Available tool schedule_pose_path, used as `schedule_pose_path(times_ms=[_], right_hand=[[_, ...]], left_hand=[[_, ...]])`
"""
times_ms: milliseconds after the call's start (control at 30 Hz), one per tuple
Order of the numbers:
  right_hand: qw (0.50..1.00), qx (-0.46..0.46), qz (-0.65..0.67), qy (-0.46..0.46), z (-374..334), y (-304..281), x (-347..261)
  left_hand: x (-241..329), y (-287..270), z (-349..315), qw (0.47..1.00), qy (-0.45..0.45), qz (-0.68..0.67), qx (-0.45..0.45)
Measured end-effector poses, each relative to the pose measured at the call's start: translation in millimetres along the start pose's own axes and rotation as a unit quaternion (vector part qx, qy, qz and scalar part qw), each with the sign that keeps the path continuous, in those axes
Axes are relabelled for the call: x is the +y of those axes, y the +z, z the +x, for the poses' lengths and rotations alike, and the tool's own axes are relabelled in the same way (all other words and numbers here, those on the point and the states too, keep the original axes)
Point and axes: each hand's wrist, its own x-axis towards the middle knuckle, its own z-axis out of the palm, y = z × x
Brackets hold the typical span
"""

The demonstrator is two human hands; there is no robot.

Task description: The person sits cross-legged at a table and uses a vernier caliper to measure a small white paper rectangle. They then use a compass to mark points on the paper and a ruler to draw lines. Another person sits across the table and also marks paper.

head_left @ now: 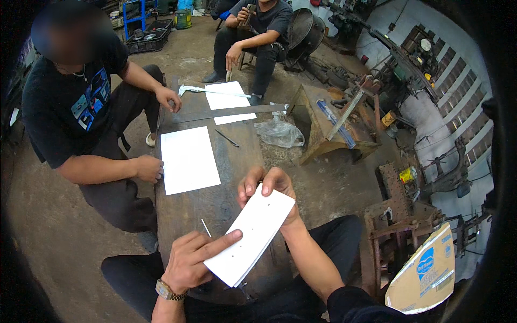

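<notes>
A white sheet of paper (252, 229), folded into a narrow strip of several layers with a few small dark marks or holes along it, is held tilted above the table's near end. My right hand (276, 188) grips its upper end, fingertips over the top edge. At the lower left edge, my left hand (189, 259), with a watch on its wrist, closes on the paper. Its index finger lies stretched across the face, near the middle mark. The left thumb is hidden. A thin, light-coloured stick-like thing (206, 227) shows just beyond my left hand.
The wooden table (186, 215) bears a blank sheet (190, 160), a pen (226, 138), a steel ruler (231, 112), a caliper (210, 90) and another sheet (229, 116). One person sits left, hand by the sheet; another sits beyond. A plastic bag (280, 133) and wooden stand (336, 121) are right.
</notes>
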Motion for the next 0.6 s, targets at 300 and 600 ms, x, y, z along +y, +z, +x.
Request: schedule_pose_path(times_ms=[300,600], right_hand=[[0.963,0.11,-0.233,0.08,8.3,1.9,-37.2],[0.415,0.261,-0.792,-0.365,27.6,-49.8,-93.9]], left_hand=[[4.4,3.6,1.0,0.955,-0.277,-0.075,-0.072],[-25.8,9.5,-3.6,0.779,-0.532,-0.323,0.081]])
